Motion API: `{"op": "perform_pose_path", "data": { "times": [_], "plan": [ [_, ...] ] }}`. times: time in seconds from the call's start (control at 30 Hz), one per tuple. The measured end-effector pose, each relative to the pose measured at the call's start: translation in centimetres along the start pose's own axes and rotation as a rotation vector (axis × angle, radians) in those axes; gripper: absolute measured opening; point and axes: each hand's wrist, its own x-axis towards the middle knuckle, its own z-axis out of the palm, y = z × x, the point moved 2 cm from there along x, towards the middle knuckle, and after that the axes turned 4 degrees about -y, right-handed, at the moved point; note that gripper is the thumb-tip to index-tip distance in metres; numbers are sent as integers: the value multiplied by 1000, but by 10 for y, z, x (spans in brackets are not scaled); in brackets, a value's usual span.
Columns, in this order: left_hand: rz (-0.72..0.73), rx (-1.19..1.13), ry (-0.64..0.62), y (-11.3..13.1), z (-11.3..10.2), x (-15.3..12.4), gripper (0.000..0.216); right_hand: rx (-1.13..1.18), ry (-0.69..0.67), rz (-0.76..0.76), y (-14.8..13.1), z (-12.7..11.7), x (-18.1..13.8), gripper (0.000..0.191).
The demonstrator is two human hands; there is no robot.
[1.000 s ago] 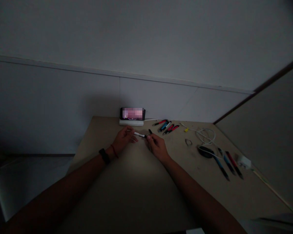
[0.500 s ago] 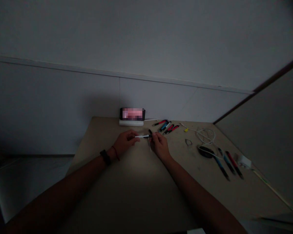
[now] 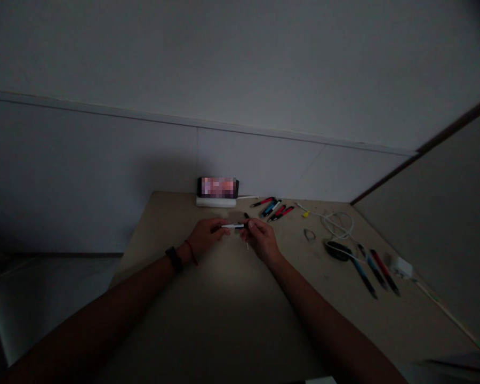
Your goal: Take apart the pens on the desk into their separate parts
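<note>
Both of my hands meet over the far middle of a beige table (image 3: 224,309). My left hand (image 3: 206,236) is closed on the left end of a white pen barrel (image 3: 231,226) that lies level between the hands. My right hand (image 3: 261,240) pinches the barrel's dark right end with thumb and forefinger. A thin pale part (image 3: 247,245), perhaps a refill, hangs below my right fingers. A small black piece (image 3: 246,215) lies just behind them. The room is dim and fine detail is hard to make out.
A phone (image 3: 218,188) leans on a white stand at the table's far edge. A bunch of red, blue and black pens (image 3: 272,207) lies right of it. Further right are a white cable (image 3: 338,224), a dark oval object (image 3: 336,249), three more pens (image 3: 374,269) and a white charger (image 3: 400,266).
My hands have drawn closer together. The pen barrel, tilted at first, now lies level between them, and my right fingers have closed on its end.
</note>
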Motion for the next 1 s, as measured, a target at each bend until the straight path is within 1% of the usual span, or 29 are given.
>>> {"op": "perform_pose_path", "data": {
  "times": [0.07, 0.2, 0.23, 0.37, 0.43, 0.53, 0.7, 1.0],
  "plan": [
    [-4, -12, -3, 1, 0, 0, 27, 25, -26, 16, 0, 1, 0, 44],
    [-6, -7, -17, 3, 0, 0, 26, 111, -31, 49, -3, 3, -2, 56],
    [-4, -5, -19, 3, -1, -1, 25, 118, -31, 48, -4, 3, -3, 55],
    [2, -8, -14, 4, 0, -1, 24, 61, -55, 24, -1, 1, -3, 38],
    [0, -4, -5, 4, 0, -1, 25, 42, -58, 6, 1, -1, -2, 32],
    [-1, 9, -14, 4, 0, -1, 27, 74, -22, -6, 2, -2, -1, 30],
    [-1, 36, -20, 5, -1, -1, 29, 129, 76, 17, -1, -1, 0, 32],
    [-8, 60, 13, 4, -1, -1, 31, 129, 151, 9, 0, -4, 1, 31]
  ]
}}
